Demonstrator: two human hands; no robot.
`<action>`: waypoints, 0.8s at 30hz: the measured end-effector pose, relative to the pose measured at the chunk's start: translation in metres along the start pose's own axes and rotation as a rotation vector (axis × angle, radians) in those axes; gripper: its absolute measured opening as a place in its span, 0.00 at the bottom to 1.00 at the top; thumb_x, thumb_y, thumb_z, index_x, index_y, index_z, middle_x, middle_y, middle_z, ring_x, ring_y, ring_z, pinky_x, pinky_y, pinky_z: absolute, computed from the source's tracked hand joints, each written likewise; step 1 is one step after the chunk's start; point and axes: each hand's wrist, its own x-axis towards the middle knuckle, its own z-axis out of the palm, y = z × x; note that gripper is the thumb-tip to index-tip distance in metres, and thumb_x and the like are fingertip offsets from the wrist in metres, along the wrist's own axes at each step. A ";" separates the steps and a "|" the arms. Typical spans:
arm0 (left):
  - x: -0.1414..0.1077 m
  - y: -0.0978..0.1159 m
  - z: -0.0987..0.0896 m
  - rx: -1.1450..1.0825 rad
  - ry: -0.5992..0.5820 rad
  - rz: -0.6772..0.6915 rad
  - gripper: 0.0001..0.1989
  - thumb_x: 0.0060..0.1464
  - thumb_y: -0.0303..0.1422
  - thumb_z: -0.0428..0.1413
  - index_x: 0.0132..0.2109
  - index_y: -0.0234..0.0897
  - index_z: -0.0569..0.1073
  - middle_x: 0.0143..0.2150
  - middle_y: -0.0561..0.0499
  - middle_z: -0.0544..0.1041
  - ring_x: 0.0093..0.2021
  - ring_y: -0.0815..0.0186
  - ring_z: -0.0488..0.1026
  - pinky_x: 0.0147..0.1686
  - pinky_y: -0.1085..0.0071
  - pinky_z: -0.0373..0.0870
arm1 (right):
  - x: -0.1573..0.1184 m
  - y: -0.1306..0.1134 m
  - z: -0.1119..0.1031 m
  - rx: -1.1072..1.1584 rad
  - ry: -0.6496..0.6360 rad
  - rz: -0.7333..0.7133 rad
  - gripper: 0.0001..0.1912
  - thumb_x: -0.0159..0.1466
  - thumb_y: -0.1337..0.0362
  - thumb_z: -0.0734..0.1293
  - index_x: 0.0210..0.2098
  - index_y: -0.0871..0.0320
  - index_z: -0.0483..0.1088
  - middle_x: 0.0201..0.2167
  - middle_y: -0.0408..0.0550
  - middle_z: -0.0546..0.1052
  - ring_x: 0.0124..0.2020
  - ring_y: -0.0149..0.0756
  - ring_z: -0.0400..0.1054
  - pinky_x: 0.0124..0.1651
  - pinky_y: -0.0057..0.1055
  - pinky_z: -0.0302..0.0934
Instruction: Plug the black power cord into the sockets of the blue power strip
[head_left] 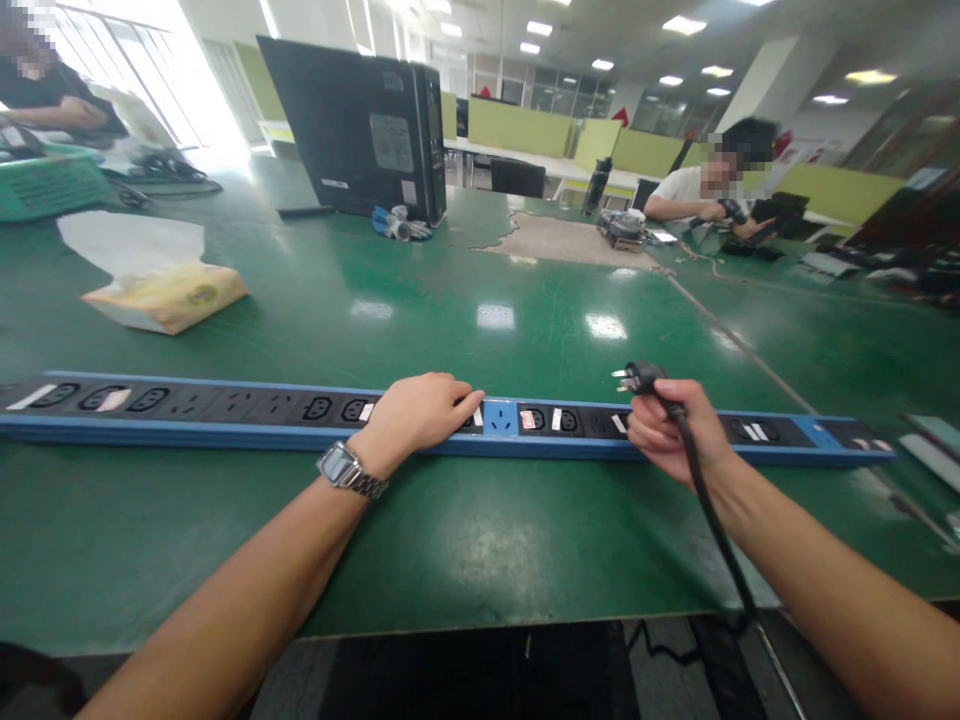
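Observation:
A long blue and black power strip lies across the green table, with several sockets facing up. My left hand, with a metal watch on the wrist, rests over the strip's middle, its fingers wrapped over the far edge just left of a blue socket. Above the strip's right part, my right hand is closed on a black plug. The metal prongs point left, clear of the sockets, and the plug's thick cable runs down past my right wrist toward the table's front edge.
On the green table stand a tissue pack at left and a black computer case behind, gloves beside it. A green basket is far left. Two people sit across the table, one at each side.

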 end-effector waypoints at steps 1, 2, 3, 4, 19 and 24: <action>0.000 0.000 0.000 0.000 -0.001 -0.001 0.28 0.63 0.49 0.37 0.34 0.41 0.76 0.36 0.48 0.78 0.37 0.61 0.74 0.33 0.70 0.65 | -0.003 -0.004 0.000 0.137 0.044 -0.042 0.23 0.62 0.47 0.55 0.14 0.49 0.53 0.09 0.34 0.50 0.10 0.25 0.42 0.14 0.28 0.46; 0.000 0.000 0.000 0.001 -0.003 0.003 0.28 0.63 0.49 0.36 0.34 0.41 0.77 0.36 0.48 0.78 0.37 0.61 0.74 0.33 0.70 0.65 | -0.007 -0.007 -0.001 0.287 0.081 -0.079 0.24 0.62 0.47 0.55 0.15 0.50 0.52 0.10 0.34 0.48 0.10 0.25 0.41 0.15 0.28 0.46; 0.000 0.000 -0.001 0.002 -0.007 0.011 0.28 0.63 0.49 0.36 0.35 0.42 0.77 0.36 0.48 0.78 0.38 0.60 0.74 0.33 0.69 0.66 | -0.011 -0.010 -0.002 0.433 0.105 -0.106 0.24 0.62 0.47 0.56 0.15 0.51 0.50 0.10 0.34 0.47 0.10 0.25 0.40 0.16 0.28 0.45; 0.000 0.000 -0.001 0.002 -0.009 0.018 0.28 0.63 0.49 0.36 0.36 0.42 0.77 0.37 0.48 0.78 0.38 0.60 0.74 0.34 0.69 0.66 | -0.014 -0.011 -0.005 0.541 0.111 -0.116 0.24 0.61 0.47 0.57 0.16 0.53 0.50 0.11 0.35 0.46 0.11 0.25 0.40 0.17 0.28 0.45; -0.001 -0.001 -0.002 -0.011 -0.010 -0.005 0.27 0.63 0.49 0.38 0.35 0.40 0.76 0.37 0.47 0.78 0.38 0.59 0.74 0.35 0.68 0.66 | -0.028 0.000 0.058 0.701 0.046 0.336 0.26 0.56 0.45 0.67 0.17 0.56 0.54 0.10 0.34 0.51 0.10 0.20 0.43 0.16 0.25 0.35; -0.002 0.000 -0.001 -0.011 0.016 -0.003 0.26 0.63 0.49 0.39 0.36 0.40 0.76 0.37 0.47 0.78 0.39 0.60 0.74 0.35 0.68 0.66 | -0.027 -0.015 0.092 0.773 0.002 0.440 0.28 0.56 0.42 0.66 0.16 0.56 0.53 0.09 0.34 0.52 0.10 0.20 0.43 0.14 0.23 0.36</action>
